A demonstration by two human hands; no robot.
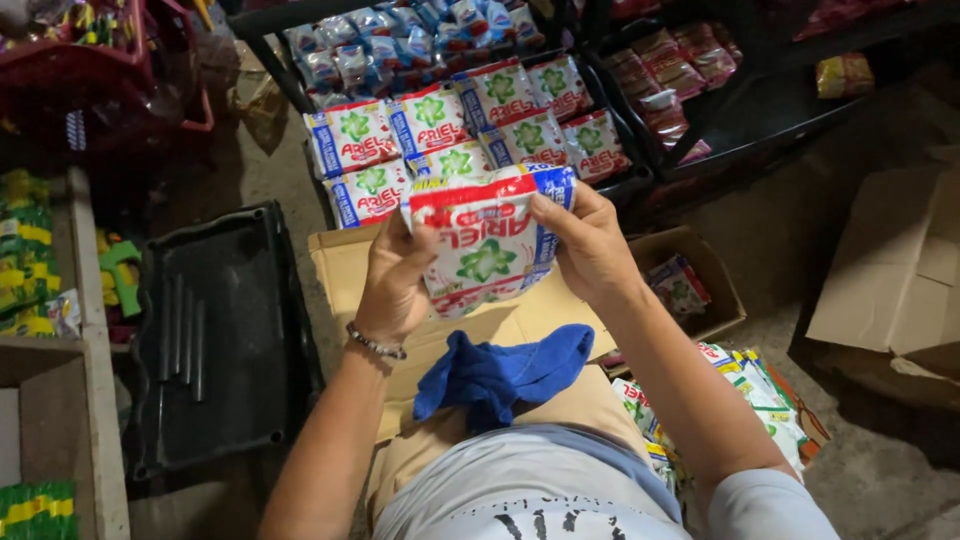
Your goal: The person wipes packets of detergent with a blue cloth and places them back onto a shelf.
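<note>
I hold a white, red and blue detergent sachet pack with a green star mark in front of me with both hands. My left hand, with a bead bracelet at the wrist, grips its left edge. My right hand grips its right edge and top corner. Just beyond it, several matching sachets lie in rows on a low black shelf. A blue cloth lies on my lap, below the pack.
An open cardboard box holding sachets sits under my right arm, with more packs on the floor. A black plastic tray lies at left. Another cardboard box stands at right. Red baskets are at top left.
</note>
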